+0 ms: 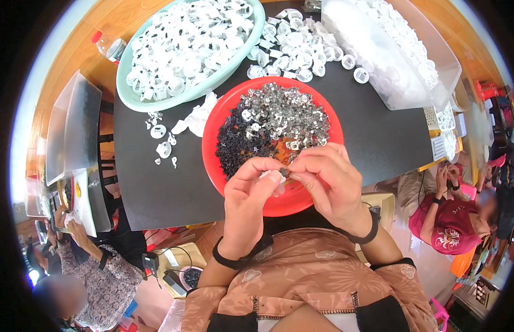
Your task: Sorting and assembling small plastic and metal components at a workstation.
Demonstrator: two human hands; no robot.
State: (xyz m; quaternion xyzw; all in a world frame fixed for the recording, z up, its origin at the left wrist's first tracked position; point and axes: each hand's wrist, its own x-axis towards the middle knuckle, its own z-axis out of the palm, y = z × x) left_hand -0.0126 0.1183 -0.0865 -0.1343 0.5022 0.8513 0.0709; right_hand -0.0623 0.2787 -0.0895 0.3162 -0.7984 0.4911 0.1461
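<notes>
Head view: over the red bowl (218,124), left hand (247,193) and right hand (331,180) are pinching one small dark part (284,172), fingertips clamped on it.

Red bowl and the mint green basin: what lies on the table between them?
In the head view, a crumpled white piece lies between the red bowl and the green basin, on the black table.

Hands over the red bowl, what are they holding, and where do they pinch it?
Both the left hand and right hand pinch one tiny dark part between their fingertips, above the red bowl. It is too small to tell which end each grips.
</notes>
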